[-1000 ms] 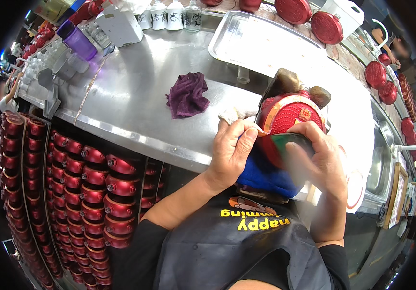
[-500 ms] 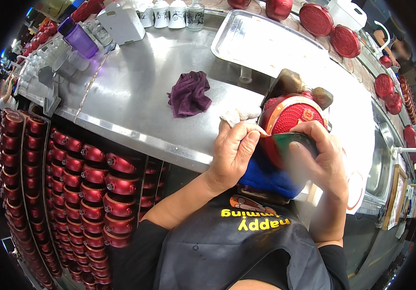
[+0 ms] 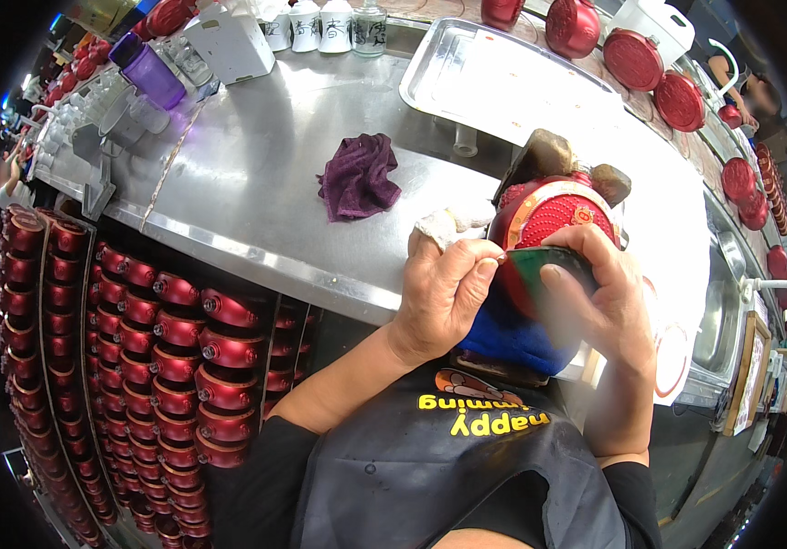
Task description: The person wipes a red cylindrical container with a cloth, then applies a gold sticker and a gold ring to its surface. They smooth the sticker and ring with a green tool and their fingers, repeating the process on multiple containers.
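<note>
A round, flattened red bottle (image 3: pixel 563 220) with an orange-gold ring and a dotted face lies in front of me. It sits between brown padded blocks (image 3: pixel 547 154) and against a blue cloth (image 3: pixel 512 334). My right hand (image 3: pixel 609 297) grips a thin dark-green translucent sheet or scraper (image 3: pixel 533 263) over the bottle's near part. Close by, my left hand (image 3: pixel 446 288) is closed, thumb and forefinger pinched at the green piece's left corner; what is in the pinch is too small to name. A whitish cloth (image 3: pixel 444 222) shows at this hand's far side.
A crumpled purple cloth (image 3: pixel 360 177) lies on the steel table (image 3: pixel 256 165). Beyond is a shallow metal tray (image 3: pixel 503 73). Red bottles (image 3: pixel 632 59) line a belt at the back right. Racks of red bottles (image 3: pixel 229 348) stand left below the table. A sink (image 3: pixel 714 320) is at right.
The red bottles on the back belt have shifted to the right. My left hand has moved only slightly, its pinch staying beside the green piece. The bottle in front of me stays in place.
</note>
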A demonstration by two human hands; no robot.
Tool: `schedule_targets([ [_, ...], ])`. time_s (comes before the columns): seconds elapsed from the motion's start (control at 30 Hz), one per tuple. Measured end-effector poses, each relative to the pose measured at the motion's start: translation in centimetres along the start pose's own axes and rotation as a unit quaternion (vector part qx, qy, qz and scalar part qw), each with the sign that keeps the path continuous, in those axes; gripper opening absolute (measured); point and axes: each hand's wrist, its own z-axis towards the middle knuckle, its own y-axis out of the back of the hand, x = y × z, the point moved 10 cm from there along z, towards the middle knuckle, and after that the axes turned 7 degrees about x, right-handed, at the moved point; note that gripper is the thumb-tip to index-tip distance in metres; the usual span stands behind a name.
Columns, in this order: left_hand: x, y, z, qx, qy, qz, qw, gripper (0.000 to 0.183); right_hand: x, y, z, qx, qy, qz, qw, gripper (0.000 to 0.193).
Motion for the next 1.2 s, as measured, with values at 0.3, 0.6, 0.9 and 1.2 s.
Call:
schedule_targets([
  [0.3, -0.4, 0.1, -0.2, -0.002, -0.031, 0.072, 0.997, 0.015, 0.1, 0.3, -0.2, -0.003, 0.001, -0.005, 1.000, 0.022],
  [0.6, -2.1, 0.1, -0.3, 0.005, -0.094, 0.203, 0.975, 0.025, 0.0, 0.0, -0.1, -0.004, 0.008, 0.015, 1.000, 0.019],
  [0.9, -4.3, -0.1, 0.0, 0.007, -0.196, 0.318, 0.928, 0.020, 0.2, 0.6, -0.6, 0.006, 0.009, 0.001, 1.000, 0.019],
  [1.2, -2.1, 0.4, -0.2, 0.020, -0.122, 0.216, 0.969, 0.036, -1.7, 2.4, -2.1, -0.062, 0.007, 0.089, 0.994, 0.023],
])
